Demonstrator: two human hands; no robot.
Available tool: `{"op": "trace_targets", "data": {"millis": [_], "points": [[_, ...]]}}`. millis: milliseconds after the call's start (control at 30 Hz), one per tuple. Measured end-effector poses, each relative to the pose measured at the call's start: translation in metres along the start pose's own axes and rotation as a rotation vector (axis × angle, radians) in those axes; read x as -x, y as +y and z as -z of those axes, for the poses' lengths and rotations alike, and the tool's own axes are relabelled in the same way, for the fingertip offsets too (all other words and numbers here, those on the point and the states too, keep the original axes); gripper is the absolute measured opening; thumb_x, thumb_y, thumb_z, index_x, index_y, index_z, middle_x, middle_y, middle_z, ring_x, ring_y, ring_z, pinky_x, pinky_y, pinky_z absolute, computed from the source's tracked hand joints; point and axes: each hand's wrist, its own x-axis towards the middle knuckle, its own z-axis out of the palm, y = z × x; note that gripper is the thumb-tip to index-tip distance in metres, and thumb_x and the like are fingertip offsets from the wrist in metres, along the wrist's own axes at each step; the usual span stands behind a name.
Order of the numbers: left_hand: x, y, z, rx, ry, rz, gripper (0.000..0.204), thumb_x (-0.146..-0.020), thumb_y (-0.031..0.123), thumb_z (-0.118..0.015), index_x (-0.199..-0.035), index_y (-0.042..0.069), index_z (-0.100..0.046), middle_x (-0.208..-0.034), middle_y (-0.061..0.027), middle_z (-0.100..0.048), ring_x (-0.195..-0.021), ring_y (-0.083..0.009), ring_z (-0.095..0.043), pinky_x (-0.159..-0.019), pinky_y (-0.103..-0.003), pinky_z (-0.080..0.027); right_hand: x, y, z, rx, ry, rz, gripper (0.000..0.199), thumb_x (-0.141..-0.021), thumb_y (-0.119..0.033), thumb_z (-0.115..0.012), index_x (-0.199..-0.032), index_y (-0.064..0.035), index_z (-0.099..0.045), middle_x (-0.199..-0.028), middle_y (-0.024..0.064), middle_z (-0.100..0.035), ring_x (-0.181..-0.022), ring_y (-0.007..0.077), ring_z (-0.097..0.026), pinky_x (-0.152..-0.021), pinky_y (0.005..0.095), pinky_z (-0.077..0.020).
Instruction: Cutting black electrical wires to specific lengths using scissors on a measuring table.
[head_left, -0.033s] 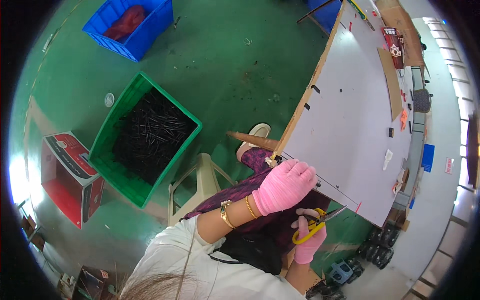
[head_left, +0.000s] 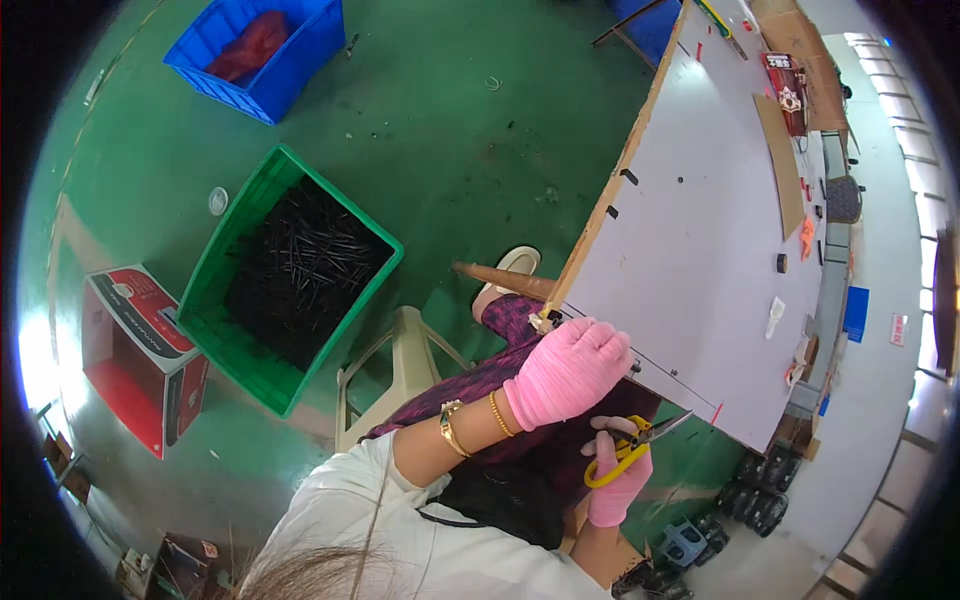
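At the table's near edge my left hand [head_left: 572,371], in a pink glove, is closed with its knuckles up. What its fingers hold, if anything, is hidden beneath it. A small black piece [head_left: 555,316] shows beside it at the table corner. Lower and to the right, my right hand [head_left: 618,482], gloved in pink with greyish fingertips, grips yellow-handled scissors [head_left: 632,462]. Their metal blades point toward a short red mark [head_left: 717,412] at the table's edge. A thin dark line [head_left: 660,366] runs along the white tabletop [head_left: 680,260] past my left hand.
Left of me stands a green crate [head_left: 225,375] filled with thin black rods [head_left: 300,265]. Behind it are a blue crate [head_left: 265,95] and a red-and-white carton [head_left: 140,320]. A black tape roll [head_left: 782,263] and a cardboard strip [head_left: 778,165] lie on the table. A pale plastic stool [head_left: 410,365] stands nearby.
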Motion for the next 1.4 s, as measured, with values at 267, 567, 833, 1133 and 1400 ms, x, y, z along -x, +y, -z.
{"op": "trace_targets", "data": {"millis": [267, 567, 833, 1133, 1400], "points": [[0.0, 0.003, 0.001, -0.066, -0.016, 0.057, 0.016, -0.073, 0.021, -0.07, -0.086, 0.025, -0.062, -0.094, 0.0056, -0.052, -0.096, -0.0164, -0.054, -0.082, -0.036, -0.041, 0.0, 0.009, 0.006, -0.063, -0.036, 0.008, 0.016, -0.091, 0.002, -0.06, -0.107, 0.0027, -0.059, -0.099, 0.0128, -0.069, -0.069, 0.0127, -0.063, -0.064, 0.0252, -0.0503], [-0.008, 0.008, 0.006, -0.03, 0.027, 0.042, 0.022, -0.071, 0.018, -0.077, -0.091, 0.024, -0.072, -0.096, 0.0052, -0.056, -0.093, -0.019, -0.054, -0.08, -0.038, -0.039, 0.004, 0.026, 0.017, -0.125, -0.143, 0.064, 0.017, -0.091, 0.006, -0.06, -0.107, 0.0016, -0.062, -0.094, 0.0074, -0.067, -0.071, 0.0095, -0.061, -0.065, 0.0236, -0.0515], [-0.01, 0.01, 0.003, -0.129, 0.019, 0.032, 0.022, -0.068, 0.016, -0.078, -0.088, 0.026, -0.072, -0.092, 0.0066, -0.056, -0.09, -0.0182, -0.054, -0.08, -0.036, -0.037, 0.009, 0.057, 0.015, 0.236, -0.243, 0.353, 0.021, -0.077, 0.003, -0.069, -0.096, -0.0042, -0.066, -0.085, 0.0099, -0.068, -0.069, 0.0224, -0.062, -0.063, 0.0321, -0.0508], [-0.011, 0.016, 0.001, -0.215, 0.013, 0.028, 0.026, -0.067, 0.011, -0.079, -0.088, 0.025, -0.075, -0.088, 0.0067, -0.056, -0.088, -0.0172, -0.053, -0.082, -0.035, -0.035, -0.001, 0.067, 0.022, 0.1, -0.298, 0.496, 0.034, -0.062, 0.0, -0.077, -0.093, -0.0072, -0.064, -0.085, 0.0071, -0.07, -0.068, 0.0317, -0.06, -0.063, 0.0389, -0.0495], [-0.012, 0.022, 0.002, -0.216, -0.009, 0.062, 0.029, -0.066, 0.0, -0.076, -0.087, 0.02, -0.076, -0.088, 0.0039, -0.059, -0.086, -0.0184, -0.053, -0.083, -0.033, -0.038, -0.008, 0.068, 0.026, 0.082, -0.373, 0.518, 0.035, -0.064, -0.005, -0.08, -0.096, -0.009, -0.066, -0.084, 0.0075, -0.069, -0.067, 0.0307, -0.061, -0.062, 0.0387, -0.0489]]}}
